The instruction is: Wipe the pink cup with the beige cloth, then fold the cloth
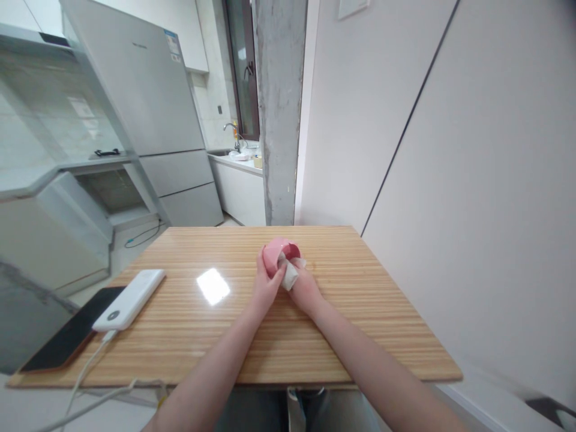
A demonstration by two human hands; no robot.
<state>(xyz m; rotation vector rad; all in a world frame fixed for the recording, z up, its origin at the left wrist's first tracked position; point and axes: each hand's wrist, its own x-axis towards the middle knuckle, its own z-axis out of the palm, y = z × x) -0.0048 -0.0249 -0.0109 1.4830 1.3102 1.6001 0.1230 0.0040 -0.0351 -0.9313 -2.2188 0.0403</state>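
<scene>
A small pink bowl (272,254) is tipped on its side above the middle of the wooden table, its opening turned toward me and to the right. My left hand (268,282) grips the bowl by its left side, with the thumb near the rim. A crumpled white tissue (290,277) sits at the bowl's mouth, partly inside it. My right hand (306,289) is closed on the tissue and reaches into the opening, so its fingertips are hidden.
On the table (360,336) at left, a white power bank (130,300) with a plugged-in cable (87,363) lies partly over a dark flat tablet-like slab (74,333). A fridge (135,90), a sink counter (238,186) and a white wall panel (427,198) stand beyond.
</scene>
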